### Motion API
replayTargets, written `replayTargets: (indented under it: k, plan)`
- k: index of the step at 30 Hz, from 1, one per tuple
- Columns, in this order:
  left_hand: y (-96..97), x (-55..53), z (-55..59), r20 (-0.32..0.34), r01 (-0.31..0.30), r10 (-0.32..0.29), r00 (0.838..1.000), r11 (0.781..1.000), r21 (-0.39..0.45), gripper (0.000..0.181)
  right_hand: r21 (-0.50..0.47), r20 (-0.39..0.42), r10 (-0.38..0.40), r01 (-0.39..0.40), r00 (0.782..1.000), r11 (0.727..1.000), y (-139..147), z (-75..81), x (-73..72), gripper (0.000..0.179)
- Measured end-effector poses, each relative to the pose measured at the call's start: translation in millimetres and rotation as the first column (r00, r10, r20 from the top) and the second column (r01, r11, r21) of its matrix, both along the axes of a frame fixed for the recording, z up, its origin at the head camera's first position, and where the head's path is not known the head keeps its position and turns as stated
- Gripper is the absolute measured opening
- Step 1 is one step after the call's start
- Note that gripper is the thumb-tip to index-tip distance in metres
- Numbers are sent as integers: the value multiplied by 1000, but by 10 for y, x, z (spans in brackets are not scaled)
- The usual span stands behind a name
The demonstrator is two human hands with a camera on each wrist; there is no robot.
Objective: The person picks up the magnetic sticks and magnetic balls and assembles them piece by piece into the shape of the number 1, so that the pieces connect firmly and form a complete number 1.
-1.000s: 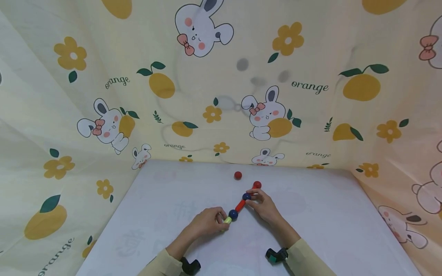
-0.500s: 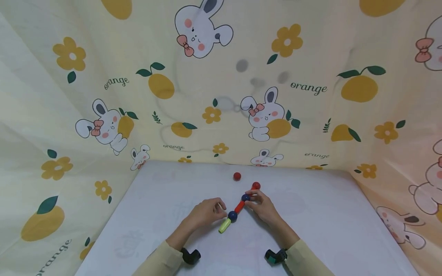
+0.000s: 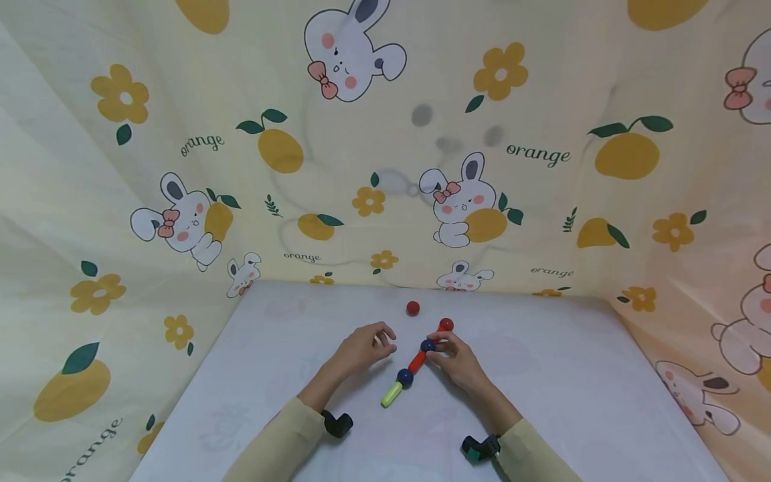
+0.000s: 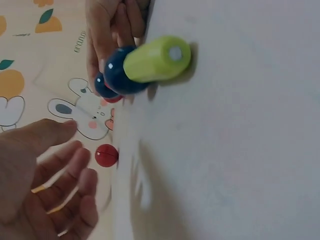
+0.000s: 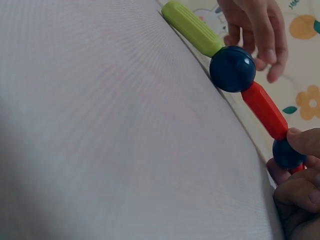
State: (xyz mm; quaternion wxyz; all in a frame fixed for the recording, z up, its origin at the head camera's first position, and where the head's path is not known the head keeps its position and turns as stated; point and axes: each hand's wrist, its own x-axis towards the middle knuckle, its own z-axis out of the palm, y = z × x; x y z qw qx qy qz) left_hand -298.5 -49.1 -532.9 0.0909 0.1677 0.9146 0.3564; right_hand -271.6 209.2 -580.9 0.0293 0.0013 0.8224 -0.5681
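Note:
A chain of ball-and-rod pieces slants across the table. From near to far it has a lime-green rod (image 3: 391, 394), a dark blue ball (image 3: 405, 378), a red rod (image 3: 417, 362), a second blue ball (image 5: 286, 153), another red rod mostly hidden by fingers, and a red ball (image 3: 446, 324). My right hand (image 3: 462, 362) pinches the second blue ball between thumb and fingers. Left of the chain, my left hand (image 3: 363, 347) hovers with parted, loosely bent fingers and nothing in them. The left wrist view shows the green rod's end (image 4: 175, 53) with a small grey metal disc.
A loose red ball (image 3: 412, 308) lies near the table's far edge, beyond my left hand. The white table (image 3: 271, 375) meets a cream curtain (image 3: 337, 194) printed with rabbits and oranges at the back and sides.
My left hand has let go of the green rod and moved up and away toward the far side. The green rod stays joined to the blue ball. My right hand keeps its hold.

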Motion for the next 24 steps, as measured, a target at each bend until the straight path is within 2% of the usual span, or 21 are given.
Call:
replayTargets:
  k: [5, 12, 16, 24]
  plan:
    - [53, -130, -27, -56, 11, -10, 998, 1000, 24, 25, 8, 3, 2, -2, 1000, 1000, 7, 3, 0, 36]
    - [129, -263, -65, -76, 19, -16, 997, 999, 34, 29, 32, 8, -4, 3, 1000, 999, 12, -15, -4, 37]
    - [177, -344, -81, -112, 16, -12, 994, 999, 31, 28, 31, 5, -2, 2, 1000, 1000, 21, -16, -6, 36]
    - [253, -482, -111, -158, 26, -32, 987, 999, -37, 34, 24, 1, 3, -3, 1000, 1000, 24, -9, 8, 36]
